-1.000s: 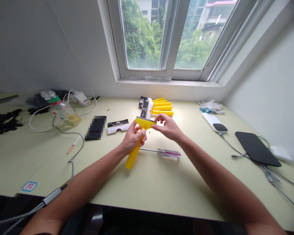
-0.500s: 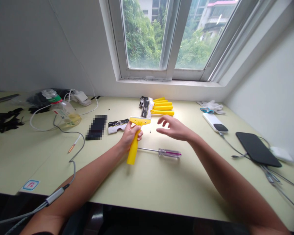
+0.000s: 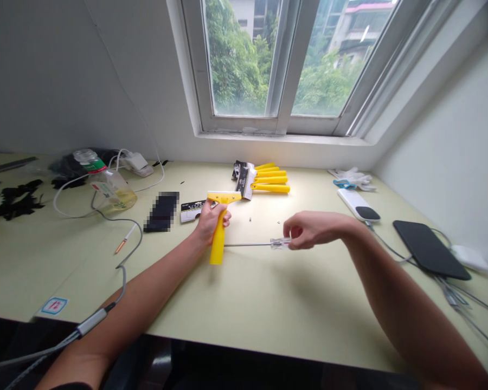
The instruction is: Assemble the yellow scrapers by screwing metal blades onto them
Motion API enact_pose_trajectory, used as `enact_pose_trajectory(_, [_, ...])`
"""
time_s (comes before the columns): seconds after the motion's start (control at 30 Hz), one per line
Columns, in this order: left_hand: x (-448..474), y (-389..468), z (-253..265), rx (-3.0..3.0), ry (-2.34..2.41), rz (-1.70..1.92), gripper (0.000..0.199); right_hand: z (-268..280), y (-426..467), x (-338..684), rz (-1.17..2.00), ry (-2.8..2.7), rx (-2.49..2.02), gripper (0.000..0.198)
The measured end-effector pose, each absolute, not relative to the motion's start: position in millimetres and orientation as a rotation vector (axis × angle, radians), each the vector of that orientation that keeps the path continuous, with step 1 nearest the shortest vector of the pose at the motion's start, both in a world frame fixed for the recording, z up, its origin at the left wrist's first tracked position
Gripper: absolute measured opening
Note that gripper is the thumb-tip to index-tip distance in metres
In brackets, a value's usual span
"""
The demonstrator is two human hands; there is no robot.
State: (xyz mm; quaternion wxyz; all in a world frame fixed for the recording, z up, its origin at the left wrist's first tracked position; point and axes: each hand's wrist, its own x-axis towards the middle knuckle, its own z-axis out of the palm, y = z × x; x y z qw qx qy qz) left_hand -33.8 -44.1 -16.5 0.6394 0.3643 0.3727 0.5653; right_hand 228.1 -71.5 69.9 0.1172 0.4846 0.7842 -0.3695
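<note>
My left hand [image 3: 210,223] is closed around the upper handle of a yellow scraper [image 3: 217,241], its wide blade head pointing away from me. To the right, my right hand [image 3: 309,230] has its fingers closed on the clear handle of a screwdriver [image 3: 248,245]. The screwdriver lies level, its shaft pointing left, and the tip is hidden behind the scraper handle. Two tiny metal pieces, one a small screw [image 3: 250,219] by its look, lie on the table beyond the shaft. A black-and-white card sleeve [image 3: 191,210] rests just left of the scraper head.
Several yellow scrapers [image 3: 270,188] with card sleeves lie at the back below the window. A bottle [image 3: 109,187], a dark phone-like slab [image 3: 161,211] and cables are on the left. On the right are gloves [image 3: 353,179], a white power bank [image 3: 358,205] and a black phone [image 3: 430,249].
My right hand has moved down and right and closed on the screwdriver handle. A second tiny metal piece now shows on the table. The scraper has shifted slightly left.
</note>
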Motion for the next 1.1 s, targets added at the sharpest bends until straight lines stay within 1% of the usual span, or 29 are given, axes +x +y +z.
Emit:
enact_pose_trajectory(0.07, [-33.6, -44.7, -16.2, 0.834, 0.851, 1.292, 0.042, 84.7, -72.5, 243.8, -1.12, 2.479, 1.512, 0.035])
enact_pose_trajectory(0.13, [-32.7, -46.1, -15.6, 0.839, 0.852, 1.286, 0.042, 96.9, -76.0, 256.4, -1.059, 2.682, 1.675, 0.039])
enact_pose_trajectory(0.2, [-31.3, -47.6, -15.2, 0.849, 0.851, 1.275, 0.043, 104.5, -80.9, 264.4, -0.851, 2.869, 1.933, 0.037])
enact_pose_trajectory(0.3, [-29.7, -49.0, -15.8, 0.87, 0.846, 1.257, 0.042, 107.2, -87.4, 268.1, -0.45, 3.047, 2.34, 0.032])
enact_pose_trajectory(0.37, [-29.2, -49.2, -17.1, 0.874, 0.847, 1.246, 0.041, 105.5, -89.5, 266.7, -0.312, 3.12, 2.524, 0.027])
enact_pose_trajectory(0.43, [-29.0, -49.0, -18.7, 0.87, 0.844, 1.239, 0.043, 103.1, -89.7, 264.0, -0.259, 3.179, 2.614, 0.022])
enact_pose_trajectory(0.6, [-27.9, -49.2, -20.8, 0.87, 0.834, 1.225, 0.046, 98.2, -85.7, 258.2, -0.17, 3.26, 2.554, 0.018])
enact_pose_trajectory(1.1, [-26.0, -54.3, -16.5, 0.859, 0.814, 1.181, 0.046, 92.5, -81.7, 258.2, -0.233, 3.297, 2.393, 0.019])
